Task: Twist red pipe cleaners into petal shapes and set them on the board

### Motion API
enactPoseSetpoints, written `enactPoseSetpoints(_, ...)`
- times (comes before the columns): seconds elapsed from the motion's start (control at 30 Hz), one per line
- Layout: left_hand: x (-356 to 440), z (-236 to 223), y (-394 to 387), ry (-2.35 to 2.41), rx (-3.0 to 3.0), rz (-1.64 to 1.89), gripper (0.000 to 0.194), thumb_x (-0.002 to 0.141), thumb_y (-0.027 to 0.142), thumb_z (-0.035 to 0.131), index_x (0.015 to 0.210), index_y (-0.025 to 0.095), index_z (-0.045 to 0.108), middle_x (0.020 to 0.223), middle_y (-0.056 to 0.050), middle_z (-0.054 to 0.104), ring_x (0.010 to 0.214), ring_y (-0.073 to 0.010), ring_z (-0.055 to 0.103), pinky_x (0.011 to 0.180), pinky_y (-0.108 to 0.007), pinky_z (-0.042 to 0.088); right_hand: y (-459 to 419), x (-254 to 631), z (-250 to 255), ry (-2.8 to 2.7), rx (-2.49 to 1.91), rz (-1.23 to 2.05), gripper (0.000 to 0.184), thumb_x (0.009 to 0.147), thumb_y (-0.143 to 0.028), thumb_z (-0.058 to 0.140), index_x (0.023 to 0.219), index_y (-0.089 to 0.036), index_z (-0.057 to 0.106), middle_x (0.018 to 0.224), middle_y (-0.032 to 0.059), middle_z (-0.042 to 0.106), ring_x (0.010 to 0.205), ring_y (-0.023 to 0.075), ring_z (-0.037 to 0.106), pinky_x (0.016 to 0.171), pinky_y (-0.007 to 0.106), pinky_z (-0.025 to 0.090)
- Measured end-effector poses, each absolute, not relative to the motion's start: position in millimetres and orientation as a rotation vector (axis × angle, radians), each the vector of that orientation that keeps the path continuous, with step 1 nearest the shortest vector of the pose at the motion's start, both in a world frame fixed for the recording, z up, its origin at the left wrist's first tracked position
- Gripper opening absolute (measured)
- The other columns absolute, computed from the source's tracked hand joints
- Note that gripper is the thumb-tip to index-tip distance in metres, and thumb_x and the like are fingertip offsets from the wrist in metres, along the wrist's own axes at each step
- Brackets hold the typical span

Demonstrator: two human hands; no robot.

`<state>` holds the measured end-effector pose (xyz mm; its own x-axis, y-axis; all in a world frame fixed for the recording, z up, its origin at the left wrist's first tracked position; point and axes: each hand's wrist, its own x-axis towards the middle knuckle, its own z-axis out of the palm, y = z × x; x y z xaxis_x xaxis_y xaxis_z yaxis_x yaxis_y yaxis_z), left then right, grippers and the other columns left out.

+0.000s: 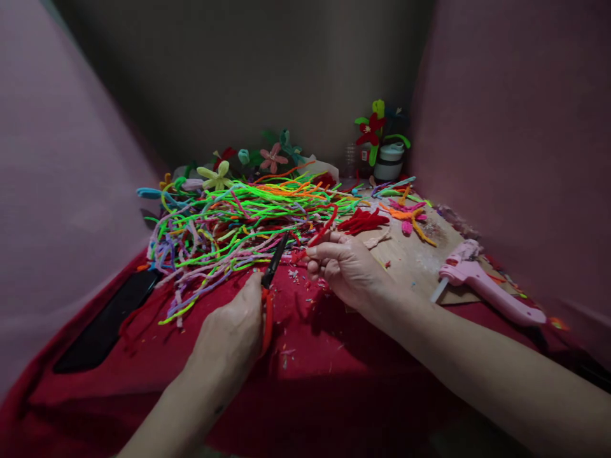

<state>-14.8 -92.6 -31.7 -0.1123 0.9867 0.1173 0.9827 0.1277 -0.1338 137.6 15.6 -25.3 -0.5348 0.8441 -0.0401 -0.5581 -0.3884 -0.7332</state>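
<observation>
My left hand (pixel 233 321) is closed around the orange-red handles of a pair of scissors (pixel 275 261), whose dark blades point up and away from me. Just to the right, my right hand (pixel 346 267) pinches a red pipe cleaner (pixel 325 228) that bends upward from the fingertips. The scissor blades and the right fingertips are close but apart. Behind both hands spreads a big heap of pipe cleaners (pixel 238 216) in green, orange, pink, purple and red. A bunch of short red pipe cleaner pieces (pixel 363 221) lies beyond my right hand.
A pink glue gun (pixel 496 289) rests on a cardboard sheet (pixel 405 273) at right, near an orange-and-pink pipe cleaner flower (pixel 408 213). A black phone (pixel 107 324) lies at left. A lidded cup (pixel 389 162) and several flowers stand at the back. Pink sheets hang either side.
</observation>
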Motion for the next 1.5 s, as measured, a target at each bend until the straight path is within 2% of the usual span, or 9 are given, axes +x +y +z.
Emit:
enactPoseSetpoints(0.27, -45.3, -24.1, -78.7, -2.139, -1.962, 0.19, 0.038, 0.087, 0.026, 0.028, 0.118, 0.014, 0.047, 0.101, -0.014, 0.065, 0.085, -0.0265, 0.065, 0.061, -0.032, 0.046, 15.5, 139.3, -22.1, -0.783, -0.437, 2.043, 0.016, 0.053, -0.008, 0.062, 0.06, -0.016, 0.05, 0.052, -0.0038, 0.055, 0.042, 0.0081, 0.051, 0.042, 0.021, 0.039)
enactPoseSetpoints(0.47, -59.6, -24.6, -65.6, -2.074, -2.18, 0.087, 0.03, 0.085, 0.026, 0.037, 0.107, 0.016, 0.054, 0.099, -0.012, 0.063, 0.085, -0.0232, 0.062, 0.07, -0.032, 0.046, 13.8, 139.3, -19.0, -0.846, -0.408, 2.054, 0.015, 0.053, -0.008, 0.06, 0.061, -0.016, 0.052, 0.051, -0.0046, 0.055, 0.042, 0.0078, 0.05, 0.042, 0.021, 0.039)
enactPoseSetpoints(0.57, -45.6, -10.8, -62.0, -2.06, -2.157, -0.277, 0.028, 0.085, 0.03, 0.041, 0.102, 0.016, 0.059, 0.098, -0.011, 0.061, 0.087, -0.023, 0.059, 0.075, -0.034, 0.045, 13.6, 138.2, -19.7, -0.852, -0.401, 2.025, 0.016, 0.053, -0.008, 0.061, 0.063, -0.016, 0.052, 0.054, -0.0049, 0.055, 0.041, 0.0077, 0.05, 0.041, 0.021, 0.038)
enactPoseSetpoints(0.7, -8.1, 6.0, -59.7, -2.033, -2.264, -1.18, 0.026, 0.082, 0.034, 0.052, 0.1, 0.017, 0.06, 0.101, -0.006, 0.061, 0.079, -0.0139, 0.058, 0.072, -0.025, 0.047, 13.5, 137.4, -22.8, -0.868, -0.379, 2.008, 0.017, 0.054, -0.007, 0.062, 0.066, -0.016, 0.055, 0.058, -0.0046, 0.056, 0.044, 0.0081, 0.051, 0.043, 0.021, 0.038)
enactPoseSetpoints(0.8, 10.9, 7.3, -56.2, -2.131, -2.341, -1.428, 0.02, 0.082, 0.031, 0.052, 0.092, 0.016, 0.061, 0.078, -0.001, 0.062, 0.061, -0.0093, 0.054, 0.057, -0.02, 0.044, 14.1, 137.8, -24.3, -0.907, -0.372, 1.983, 0.015, 0.056, -0.006, 0.063, 0.065, -0.016, 0.056, 0.055, -0.0044, 0.055, 0.044, 0.0085, 0.052, 0.044, 0.022, 0.039)
enactPoseSetpoints(0.93, 13.2, 3.2, -52.2, -2.072, -2.278, -1.362, 0.017, 0.08, 0.03, 0.054, 0.078, 0.016, 0.063, 0.065, 0.001, 0.059, 0.058, -0.0082, 0.05, 0.054, -0.019, 0.04, 15.3, 137.8, -23.9, -0.931, -0.379, 1.912, 0.012, 0.058, -0.009, 0.065, 0.066, -0.014, 0.057, 0.057, -0.0033, 0.056, 0.046, 0.0079, 0.053, 0.048, 0.022, 0.041)
enactPoseSetpoints(1.07, 8.8, 2.4, -52.5, -2.038, -2.211, -1.341, 0.014, 0.078, 0.027, 0.056, 0.077, 0.016, 0.065, 0.068, 0.001, 0.061, 0.06, -0.008, 0.05, 0.058, -0.019, 0.04, 15.1, 137.0, -22.9, -0.913, -0.424, 1.926, 0.013, 0.059, -0.015, 0.069, 0.066, -0.013, 0.059, 0.059, -0.0022, 0.058, 0.048, 0.0078, 0.054, 0.051, 0.022, 0.043)
enactPoseSetpoints(1.3, 7.5, 1.2, -55.2, -2.214, -2.188, -1.507, 0.015, 0.077, 0.029, 0.057, 0.077, 0.016, 0.064, 0.057, 0.004, 0.055, 0.046, -0.0058, 0.041, 0.044, -0.017, 0.033, 12.9, 136.0, -26.8, -1.076, -0.374, 1.856, 0.013, 0.059, -0.016, 0.071, 0.065, -0.015, 0.059, 0.057, -0.0026, 0.057, 0.052, 0.0081, 0.052, 0.055, 0.024, 0.043)
enactPoseSetpoints(1.5, 9.5, 2.6, -60.3, -2.226, -2.201, -1.538, 0.017, 0.079, 0.03, 0.054, 0.072, 0.016, 0.061, 0.052, 0.005, 0.05, 0.041, -0.0049, 0.04, 0.042, -0.017, 0.032, 9.8, 134.2, -29.8, -1.111, -0.425, 1.827, 0.012, 0.06, -0.014, 0.068, 0.063, -0.016, 0.057, 0.054, -0.003, 0.056, 0.049, 0.0093, 0.051, 0.053, 0.025, 0.041)
